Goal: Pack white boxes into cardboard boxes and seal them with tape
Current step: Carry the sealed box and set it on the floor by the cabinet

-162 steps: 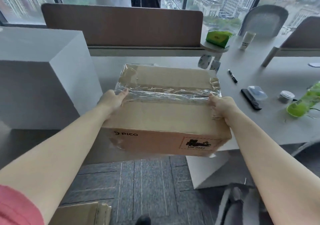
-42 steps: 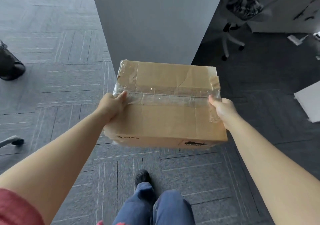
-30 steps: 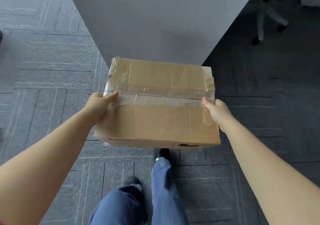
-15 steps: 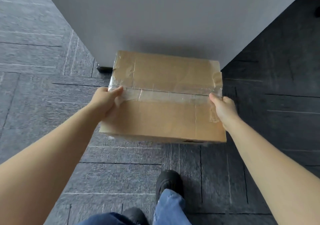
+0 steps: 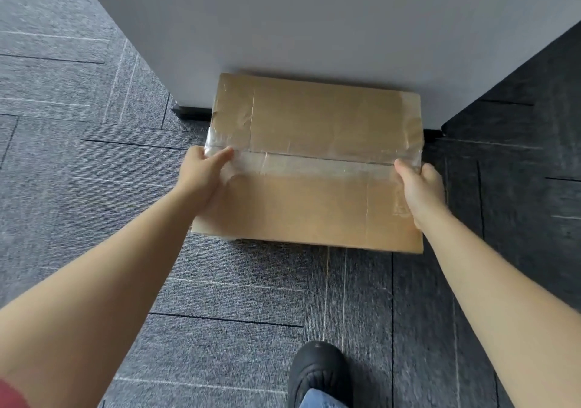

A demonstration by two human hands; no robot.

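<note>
One brown rectangular cardboard box (image 5: 314, 168), flaps closed, one strip of clear shiny tape (image 5: 308, 165) along the centre seam and down both ends; low over the grey carpet-tile floor (image 5: 78, 143), its far edge against the base of one pale grey panel (image 5: 314, 20). Two bare hands: left hand (image 5: 201, 178) clasps the box's left end, thumb on the tape; right hand (image 5: 421, 187) clasps the right end, thumb on top. One black shoe (image 5: 317, 373) near the bottom edge.

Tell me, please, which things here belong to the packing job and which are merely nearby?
Job: cardboard box, its clear tape, left hand, right hand.
Nearby: grey cabinet, carpet floor, black shoe.
</note>
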